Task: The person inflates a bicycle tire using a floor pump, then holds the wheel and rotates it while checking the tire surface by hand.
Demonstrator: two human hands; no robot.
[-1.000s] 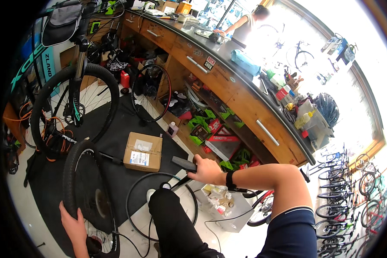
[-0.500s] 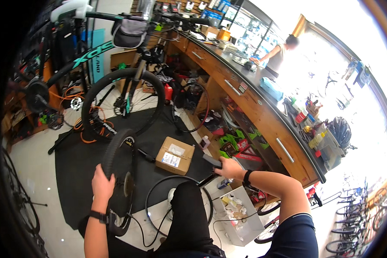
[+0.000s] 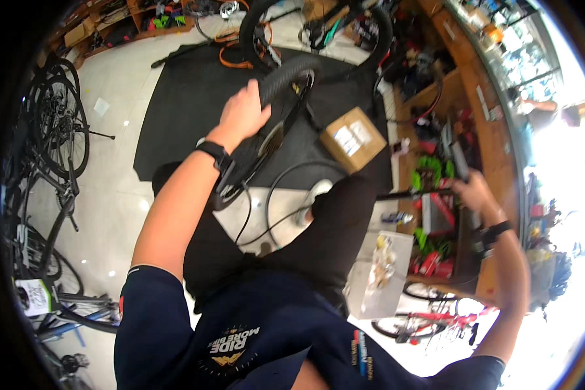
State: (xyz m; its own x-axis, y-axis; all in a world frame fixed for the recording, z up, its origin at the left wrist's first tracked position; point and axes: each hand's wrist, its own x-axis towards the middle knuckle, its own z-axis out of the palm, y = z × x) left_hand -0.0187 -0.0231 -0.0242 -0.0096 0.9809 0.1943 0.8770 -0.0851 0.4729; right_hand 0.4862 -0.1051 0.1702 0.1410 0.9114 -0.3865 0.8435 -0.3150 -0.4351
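Observation:
My left hand [image 3: 244,116] is closed round the black knobbly tyre of a bicycle wheel [image 3: 281,79], which stands upright on the mat beside my left leg. Out to the right, my right hand [image 3: 473,196] grips the dark handle of a floor pump [image 3: 459,161]; hand and handle are slightly blurred. A black shaft [image 3: 409,194] runs from the handle toward my right knee, which hides the pump's lower part. A thin black hose [image 3: 246,211] reaches the lower part of the wheel.
A cardboard box [image 3: 354,139] sits on the black mat [image 3: 175,110]. Near my right leg is a pale bin [image 3: 394,273] holding litter. A wooden workbench [image 3: 465,71] lines the right side, bicycles [image 3: 58,127] the left. Another person [image 3: 543,120] stands beyond the bench.
My view has tipped downward and turned, showing more of my body. My right hand and the pump handle are farther from my knee. The left hand still holds the tyre.

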